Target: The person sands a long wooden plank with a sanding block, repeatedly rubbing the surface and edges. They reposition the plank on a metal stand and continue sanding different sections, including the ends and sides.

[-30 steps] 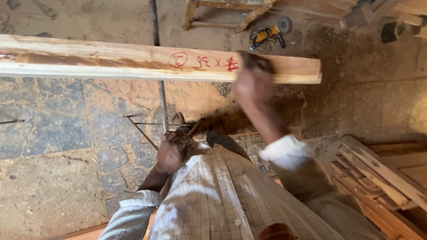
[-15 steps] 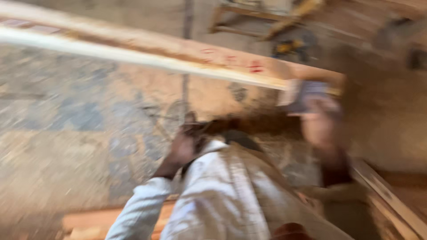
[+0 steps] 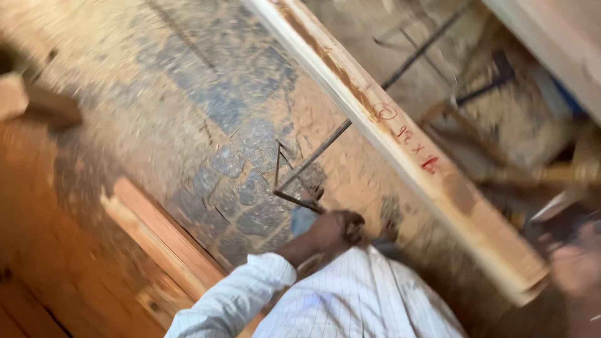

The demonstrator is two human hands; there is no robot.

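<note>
While the view tilts hard, a long pale wooden plank runs slantwise from the far middle down to the near right, with red markings on its upper face and a darker brown streak along one edge. Its near end hangs just beside the person's right hand, which sits blurred at the right edge; a flat dark-and-pale object lies at the top of that hand, but I cannot tell what it is, nor whether the grip is closed on it or on the plank. The left hand is down by the person's waist, curled into a loose fist against the white checked shirt; whether it clasps anything I cannot tell. Just beyond that hand a thin bent metal rod lies on the stone floor, which is dusted with sawdust. To the near left another board lies flat on the floor, well apart from the plank. At the far left a small wooden block shows, blurred. At the far right stand more timbers.
</note>
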